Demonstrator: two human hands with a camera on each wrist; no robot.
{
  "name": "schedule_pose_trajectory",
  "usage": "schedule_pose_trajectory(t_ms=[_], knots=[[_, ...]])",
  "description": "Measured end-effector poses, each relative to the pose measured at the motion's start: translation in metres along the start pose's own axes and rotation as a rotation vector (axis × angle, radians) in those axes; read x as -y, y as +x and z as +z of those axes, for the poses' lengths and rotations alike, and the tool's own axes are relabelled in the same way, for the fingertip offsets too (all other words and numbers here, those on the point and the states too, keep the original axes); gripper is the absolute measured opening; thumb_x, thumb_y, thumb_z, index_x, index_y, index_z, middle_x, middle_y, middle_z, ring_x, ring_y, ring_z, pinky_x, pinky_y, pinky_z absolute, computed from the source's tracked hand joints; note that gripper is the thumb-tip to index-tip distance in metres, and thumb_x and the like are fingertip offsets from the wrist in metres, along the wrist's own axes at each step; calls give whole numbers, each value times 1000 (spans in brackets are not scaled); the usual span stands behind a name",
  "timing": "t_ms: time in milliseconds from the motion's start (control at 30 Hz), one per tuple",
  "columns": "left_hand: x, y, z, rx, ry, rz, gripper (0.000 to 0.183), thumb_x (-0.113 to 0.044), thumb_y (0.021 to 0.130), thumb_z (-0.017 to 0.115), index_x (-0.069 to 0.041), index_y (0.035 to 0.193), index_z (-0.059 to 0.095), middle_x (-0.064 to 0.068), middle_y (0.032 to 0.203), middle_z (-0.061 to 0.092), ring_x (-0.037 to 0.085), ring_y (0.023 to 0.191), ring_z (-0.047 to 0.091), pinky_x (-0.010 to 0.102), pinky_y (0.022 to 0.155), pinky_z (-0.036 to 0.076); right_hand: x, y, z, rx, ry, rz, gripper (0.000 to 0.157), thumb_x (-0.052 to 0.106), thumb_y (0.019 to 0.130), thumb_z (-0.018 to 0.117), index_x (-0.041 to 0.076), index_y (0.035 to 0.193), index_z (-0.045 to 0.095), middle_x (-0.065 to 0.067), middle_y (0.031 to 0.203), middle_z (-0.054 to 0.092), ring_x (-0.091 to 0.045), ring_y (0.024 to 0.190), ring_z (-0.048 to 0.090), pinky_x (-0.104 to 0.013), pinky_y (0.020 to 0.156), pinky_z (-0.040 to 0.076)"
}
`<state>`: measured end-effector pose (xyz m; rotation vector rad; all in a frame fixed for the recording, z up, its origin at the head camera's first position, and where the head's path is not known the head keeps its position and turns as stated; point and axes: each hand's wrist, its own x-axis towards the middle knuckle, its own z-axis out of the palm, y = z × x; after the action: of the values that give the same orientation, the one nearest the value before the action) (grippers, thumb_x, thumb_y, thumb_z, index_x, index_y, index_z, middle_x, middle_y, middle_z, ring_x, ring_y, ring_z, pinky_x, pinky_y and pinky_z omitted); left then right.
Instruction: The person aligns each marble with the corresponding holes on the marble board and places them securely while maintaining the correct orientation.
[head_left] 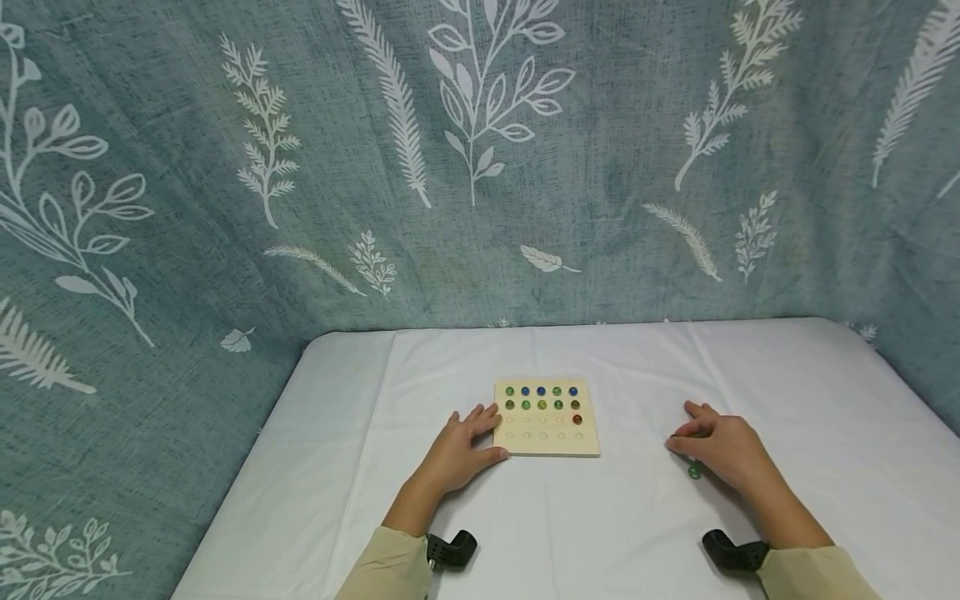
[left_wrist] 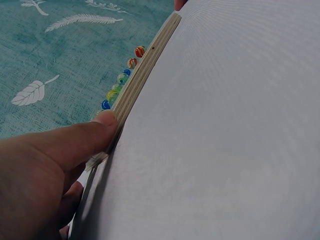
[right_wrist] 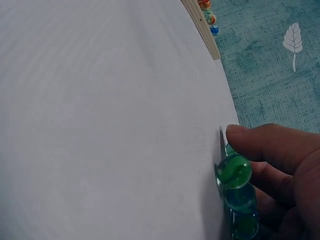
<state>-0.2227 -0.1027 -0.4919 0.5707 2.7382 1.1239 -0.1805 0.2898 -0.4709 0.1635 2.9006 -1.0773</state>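
The left hand [head_left: 459, 452] lies with fingers spread at the left edge of a wooden board [head_left: 546, 445], fingertips on that edge and thumb against the near edge, close to the near left corner. The right hand [head_left: 723, 446] is well to the right of the board, lowered to the desk [head_left: 615, 525], thumb and fingers drawn close together; whether it pinches a marble, I cannot tell. Just beside its fingers is a row of green and bluish marbles [right_wrist: 240, 197], the head view showing only one green marble [head_left: 694, 472] below the hand.

The board rests flat near the middle of the desk, slightly left. Marbles in blue and green fill the row along its far edge; the second row is mostly green. A red marble [head_left: 577, 420] sits in the third row, at the right edge. Pale hollows [head_left: 543, 436] mark the row along the near edge. A white cloth covers the desk; beyond its far edge hangs a teal leaf-print curtain [head_left: 465, 267].
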Motion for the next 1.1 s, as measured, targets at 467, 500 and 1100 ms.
schedule_pose_trajectory(t_ms=[467, 500, 1100], knots=[[3, 0, -1, 8, 13, 30, 65, -37, 86, 75, -13, 143, 54, -7, 154, 41, 18, 148, 30, 47, 127, 9, 9, 6, 8, -25, 89, 32, 41, 38, 87, 73, 0, 102, 73, -24, 149, 40, -50, 143, 26, -66, 114, 26], [3, 0, -2, 10, 14, 30, 65, -37, 86, 75, -13, 143, 53, -7, 154, 41, 18, 148, 30, 47, 127, 9, 12, 7, 9, -29, 97, 24, 41, 37, 88, 73, -1, 103, 72, -24, 149, 41, -49, 143, 25, -66, 114, 26], [4, 1, -1, 8, 2, 24, 66, -37, 86, 75, -13, 143, 53, -7, 154, 41, 17, 148, 29, 46, 127, 9, 100, 26, 76, -43, 375, 16, 31, 26, 88, 74, 1, 105, 73, -10, 154, 42, -32, 148, 29, -54, 122, 23]])
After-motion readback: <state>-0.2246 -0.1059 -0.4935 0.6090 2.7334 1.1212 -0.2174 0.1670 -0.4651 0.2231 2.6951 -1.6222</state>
